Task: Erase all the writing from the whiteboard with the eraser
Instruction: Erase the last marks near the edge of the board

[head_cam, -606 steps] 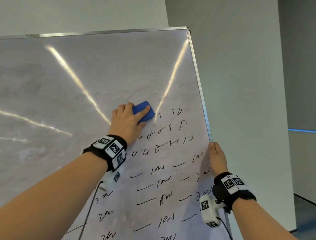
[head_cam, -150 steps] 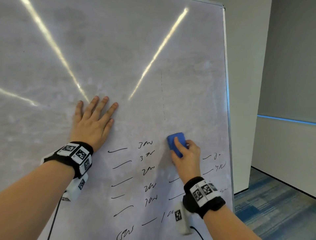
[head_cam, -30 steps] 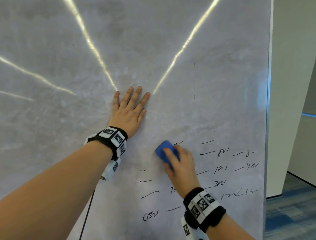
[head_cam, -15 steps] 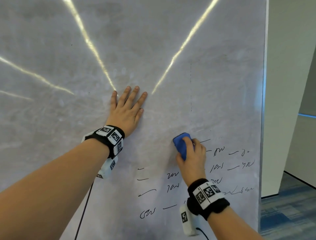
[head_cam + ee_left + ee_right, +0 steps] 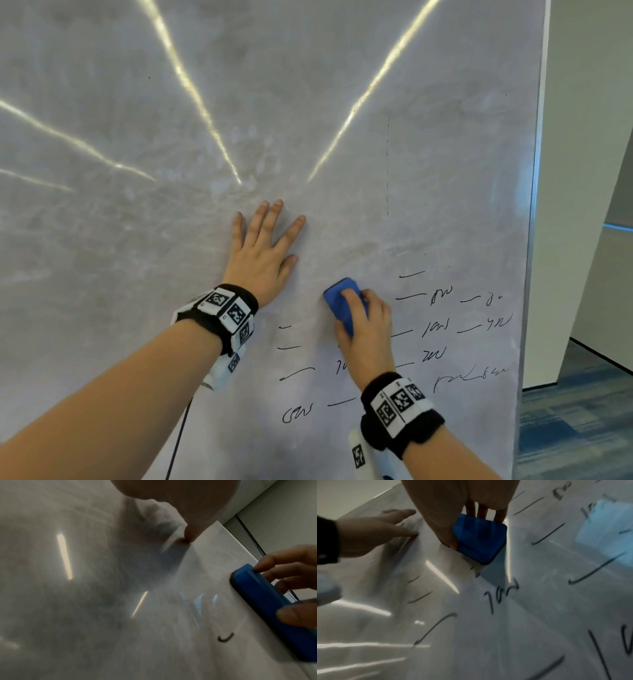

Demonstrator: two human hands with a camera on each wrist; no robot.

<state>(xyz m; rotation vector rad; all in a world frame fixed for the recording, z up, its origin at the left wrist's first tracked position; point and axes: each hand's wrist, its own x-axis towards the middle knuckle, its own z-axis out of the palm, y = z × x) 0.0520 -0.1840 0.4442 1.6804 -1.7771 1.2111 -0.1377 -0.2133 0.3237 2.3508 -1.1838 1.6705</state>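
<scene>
The whiteboard (image 5: 137, 102) fills the head view, smeared grey on top. Black writing (image 5: 442, 329) covers its lower right part. My right hand (image 5: 366, 329) grips the blue eraser (image 5: 339, 305) and presses it flat on the board just left of the writing's upper rows. In the right wrist view the eraser (image 5: 479, 539) sits between thumb and fingers above the marks (image 5: 501, 595). My left hand (image 5: 263, 250) lies flat on the board with its fingers spread, up and left of the eraser. The left wrist view shows the eraser (image 5: 267, 601) at the right.
The board's metal right edge (image 5: 534, 205) stands against a pale wall (image 5: 589, 137). Blue-grey carpet (image 5: 575, 421) lies at the lower right. A thin dotted vertical line (image 5: 387, 164) runs above the writing. A cable (image 5: 178, 438) hangs from my left wrist.
The eraser has swung right and then back left to the middle of the board. Some marks in the upper middle rows have gone. My left hand stays pressed on the board.
</scene>
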